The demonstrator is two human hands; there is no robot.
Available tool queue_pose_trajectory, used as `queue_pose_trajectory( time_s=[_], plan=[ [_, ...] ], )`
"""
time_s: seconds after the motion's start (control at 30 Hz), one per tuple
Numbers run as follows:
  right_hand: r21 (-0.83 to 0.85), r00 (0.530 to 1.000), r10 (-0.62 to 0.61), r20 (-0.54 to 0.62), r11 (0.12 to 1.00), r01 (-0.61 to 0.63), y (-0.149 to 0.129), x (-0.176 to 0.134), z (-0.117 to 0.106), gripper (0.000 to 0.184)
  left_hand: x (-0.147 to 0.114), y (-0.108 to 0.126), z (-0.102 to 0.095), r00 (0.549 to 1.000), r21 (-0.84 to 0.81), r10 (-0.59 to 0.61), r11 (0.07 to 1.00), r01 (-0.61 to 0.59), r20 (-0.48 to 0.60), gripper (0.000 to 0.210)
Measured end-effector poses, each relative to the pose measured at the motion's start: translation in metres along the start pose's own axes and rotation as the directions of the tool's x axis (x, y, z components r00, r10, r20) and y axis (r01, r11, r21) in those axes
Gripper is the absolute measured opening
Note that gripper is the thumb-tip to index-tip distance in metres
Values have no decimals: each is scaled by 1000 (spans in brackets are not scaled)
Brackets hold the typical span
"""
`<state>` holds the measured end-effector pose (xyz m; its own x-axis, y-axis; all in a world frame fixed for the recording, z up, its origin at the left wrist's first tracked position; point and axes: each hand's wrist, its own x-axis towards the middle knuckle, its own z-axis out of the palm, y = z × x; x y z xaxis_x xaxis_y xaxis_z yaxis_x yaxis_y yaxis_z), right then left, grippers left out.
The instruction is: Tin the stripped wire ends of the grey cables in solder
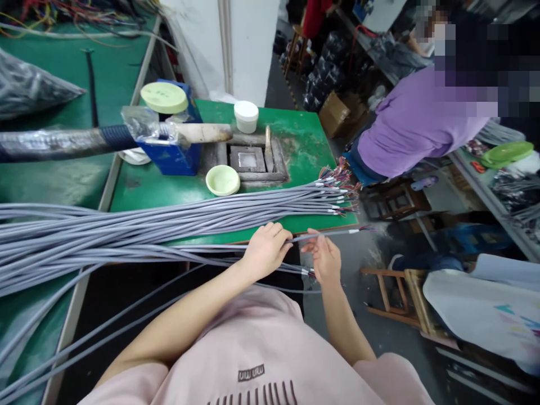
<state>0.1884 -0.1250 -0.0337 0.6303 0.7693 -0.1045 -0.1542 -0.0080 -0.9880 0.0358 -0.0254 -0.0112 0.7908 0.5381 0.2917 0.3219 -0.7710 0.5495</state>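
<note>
My left hand (268,251) is closed around a grey cable (343,232) at the front edge of the table. My right hand (325,257) has its thumb and fingers closed on the same cable, a little to the right. Past that hand the cable runs on to a white band and a tip of thin coloured wires (368,228). Behind my hands a thick bundle of grey cables (202,216) lies along the green table, its stripped ends fanned out at the right. Below my left hand, more cable ends (310,273) hang in front of the table edge.
On the green table (301,132) stand a square metal pot (247,160) set in a frame, a pale green bowl (223,180), a white tub (246,117) and a blue box (172,157) with a duct nozzle. A person in purple (415,124) sits at the right, near a wooden stool (400,298).
</note>
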Motion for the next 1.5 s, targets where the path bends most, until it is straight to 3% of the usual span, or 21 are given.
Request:
queue_pose_trajectory(
  time_s=[0.07,0.13,0.27,0.37,0.47,0.57,0.7,0.77,0.83,0.9,0.93,1.0,1.07,1.1,1.13,1.27,1.37,1.5],
  plan=[
    [40,991,-100,-88,994,104,-11,2,1,33,-7,3,-5,1000,-94,21,995,-19,14,12],
    [18,984,-163,-77,986,164,-21,0,3,34,-14,5,-9,997,-170,28,985,-17,65,11],
    [-130,981,-145,127,978,161,-32,-10,7,35,-23,4,-17,983,-387,29,921,44,180,11],
    [-210,955,-98,281,964,161,-35,-17,11,37,-21,4,-26,992,-547,-61,830,111,109,14],
    [-308,915,-69,398,929,204,-39,-22,17,38,-15,4,-37,981,-676,-196,723,143,-2,16],
    [-408,870,-73,487,862,300,-43,-28,23,36,-8,1,-45,941,-800,-334,579,158,-55,18],
    [-487,833,-98,545,771,410,-45,-38,35,31,-5,-3,-48,902,-939,-431,318,135,-16,22],
    [-505,828,-107,550,746,433,-45,-42,40,29,-6,-5,-48,902,-962,-431,241,129,13,24],
    [-496,827,-90,555,762,416,-46,-44,44,28,-9,-6,-48,906,-971,-419,190,145,53,24],
    [-437,807,-5,591,838,325,-48,-44,46,31,-12,-7,-47,913,-978,-396,129,163,100,25],
    [-386,774,61,630,890,243,-48,-43,47,35,-14,-7,-46,919,-981,-372,93,172,126,26],
    [-270,638,192,746,963,26,-49,-41,49,48,-17,-6,-44,936,-977,-294,22,212,196,27],
    [-197,481,254,839,966,-168,-48,-37,53,57,-19,-5,-41,938,-966,-231,-36,257,258,28],
    [-177,451,261,853,959,-221,-47,-35,56,57,-20,-4,-41,935,-963,-231,-55,264,269,28],
    [-163,466,262,845,957,-241,-46,-34,60,55,-20,-4,-40,932,-966,-255,-64,251,259,27],
    [-145,661,214,719,977,-158,-40,-30,70,46,-22,-11,-43,902,-995,-423,4,100,89,25],
    [-168,684,199,702,979,-112,-37,-30,73,41,-22,-17,-49,869,-996,-494,65,62,22,25],
    [-217,676,213,705,973,-80,-36,-30,76,40,-17,-18,-54,844,-988,-531,72,135,77,28]
  ],
)
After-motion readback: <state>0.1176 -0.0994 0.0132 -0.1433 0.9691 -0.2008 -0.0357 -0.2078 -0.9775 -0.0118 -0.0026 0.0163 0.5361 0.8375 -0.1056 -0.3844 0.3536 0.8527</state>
